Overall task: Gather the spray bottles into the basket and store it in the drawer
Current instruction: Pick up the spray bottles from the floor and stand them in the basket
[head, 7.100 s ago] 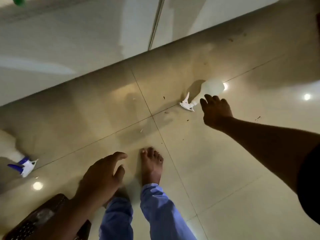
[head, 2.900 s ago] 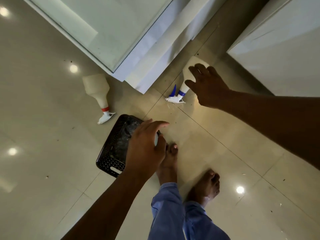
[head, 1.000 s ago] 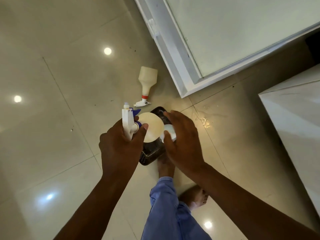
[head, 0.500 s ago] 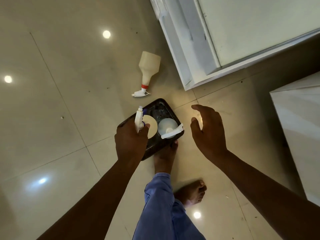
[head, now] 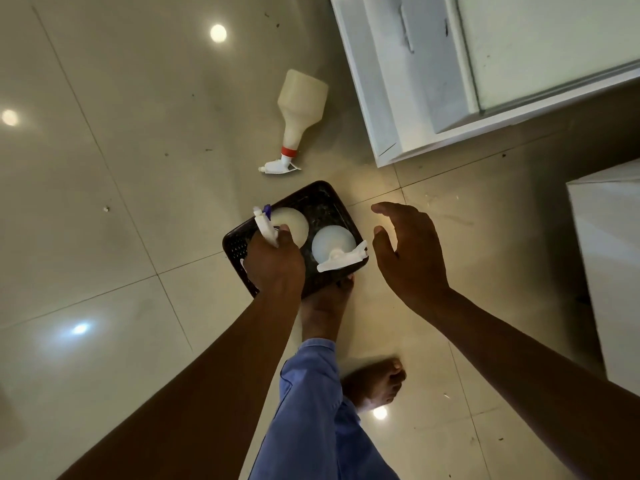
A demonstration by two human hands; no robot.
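1. A glossy beige tiled floor (head: 104, 202) is seen from above, crossed by thin grout lines and marked by round reflections of ceiling lights and small specks of dirt.
2. The left hand (head: 275, 263) is seen over the left half of the dark perforated basket (head: 332, 202), its fingers clenched around the neck of the blue-trigger spray bottle (head: 289, 221), which is held upright inside the basket.
3. A red-collared spray bottle (head: 299, 109) is left lying on its side on the floor, just beyond the basket and apart from it, nozzle toward the basket.
4. A white-trigger spray bottle (head: 334, 247) is stood upright in the right half of the basket, untouched.
5. The right hand (head: 408, 254) is held just right of the basket, its fingers released and spread, nothing grasped.
6. A bare foot (head: 325, 306) is seen touching the basket's near edge; a blue trouser leg (head: 311, 393) is seen below it.
7. A white cabinet (head: 450, 81) with drawer fronts is seen upper right, and a second white unit (head: 609, 265) at the right edge.
8. Compared with half a second ago, the left hand's grip is unchanged, and the right hand is kept clear of the basket.
9. No readable label or writing is made out on any bottle.
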